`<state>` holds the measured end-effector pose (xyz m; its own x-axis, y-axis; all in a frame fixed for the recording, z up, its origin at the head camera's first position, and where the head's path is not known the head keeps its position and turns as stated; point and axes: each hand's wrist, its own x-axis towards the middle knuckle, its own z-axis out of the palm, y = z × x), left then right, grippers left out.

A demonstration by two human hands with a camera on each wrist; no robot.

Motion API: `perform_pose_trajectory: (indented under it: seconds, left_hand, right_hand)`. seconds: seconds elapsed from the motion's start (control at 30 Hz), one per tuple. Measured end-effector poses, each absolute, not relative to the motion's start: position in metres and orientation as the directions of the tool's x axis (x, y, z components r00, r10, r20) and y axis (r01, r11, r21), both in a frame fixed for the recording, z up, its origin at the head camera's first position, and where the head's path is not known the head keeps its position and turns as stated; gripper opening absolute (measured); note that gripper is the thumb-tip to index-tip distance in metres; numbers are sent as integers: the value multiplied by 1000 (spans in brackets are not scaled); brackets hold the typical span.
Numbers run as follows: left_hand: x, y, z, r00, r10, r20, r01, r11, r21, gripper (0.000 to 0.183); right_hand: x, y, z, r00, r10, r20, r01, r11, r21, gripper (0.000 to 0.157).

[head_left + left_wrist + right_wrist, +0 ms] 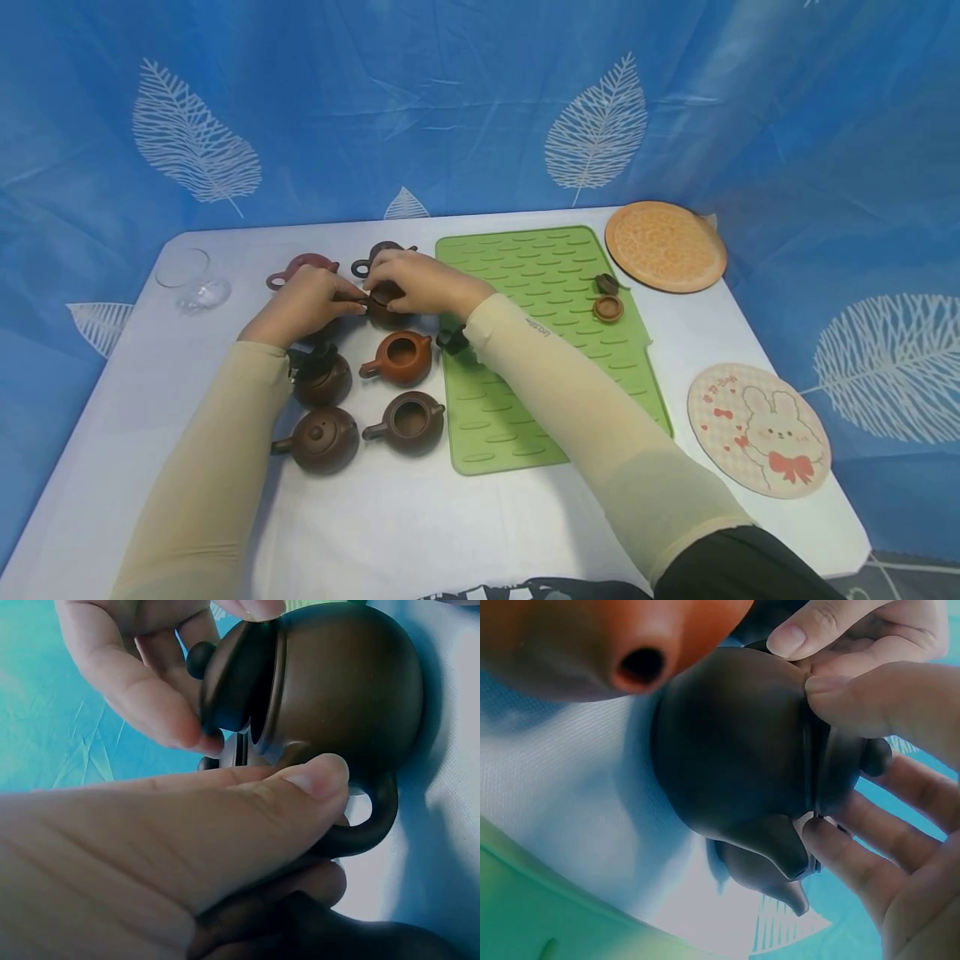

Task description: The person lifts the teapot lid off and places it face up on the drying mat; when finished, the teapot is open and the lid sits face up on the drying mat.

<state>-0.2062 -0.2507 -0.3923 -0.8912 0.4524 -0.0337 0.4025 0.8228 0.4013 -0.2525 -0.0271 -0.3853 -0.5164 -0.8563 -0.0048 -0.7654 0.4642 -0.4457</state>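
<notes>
A dark brown teapot (pixel 352 682) stands between my two hands. My left hand (pixel 307 304) pinches its handle between thumb and fingers. With its thumb and fingers, my right hand (pixel 427 283) holds a knobbed lid (pixel 229 675) at the teapot's mouth. The lid sits tilted there, and a dark gap shows between it and the rim in the left wrist view. Right in front is an orange-brown teapot (pixel 392 371) without a lid. Behind the hands are a reddish teapot (pixel 318 261) and another dark teapot (pixel 385 247), each partly covered.
Nearer me stand a lidless brown teapot (pixel 427 429) and two lidded ones, one (pixel 322 454) in front of the other (pixel 330 387). Two small lids (pixel 607 309) lie on the green mat (pixel 517 417). Round mats (pixel 667 246) lie at right, clear glassware (pixel 204 294) at left.
</notes>
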Motion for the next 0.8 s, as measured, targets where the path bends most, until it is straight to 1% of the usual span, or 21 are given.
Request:
perform_pose_trajectory:
  seconds: [0.13, 0.27, 0.43, 0.57, 0.67, 0.8]
  left_hand:
    - [-206, -251, -393, -889, 458, -25, 411, 820, 398, 17]
    - [-206, -251, -392, -886, 462, -34, 411, 818, 402, 16]
    - [-206, -250, -392, -891, 450, -52, 395, 828, 398, 17]
    - [-206, -249, -392, -892, 450, -44, 400, 829, 391, 16]
    - [-206, -249, -392, -891, 451, -48, 399, 829, 392, 18]
    - [-205, -250, -392, -895, 441, -65, 383, 837, 391, 20]
  right_hand:
    - [-250, -25, -384, -531, -848, 15, -762, 469, -446, 42]
    - [-248, -20, -382, -551, -832, 63, -748, 458, -480, 43]
    - [-244, -9, -380, -582, -800, 145, -724, 430, -539, 37]
    - [-240, 5, -381, -605, -775, 183, -706, 416, -573, 35]
    - [-237, 18, -384, -634, -745, 206, -681, 412, -606, 36]
    - [-232, 39, -392, -681, -681, 269, -648, 389, -655, 38]
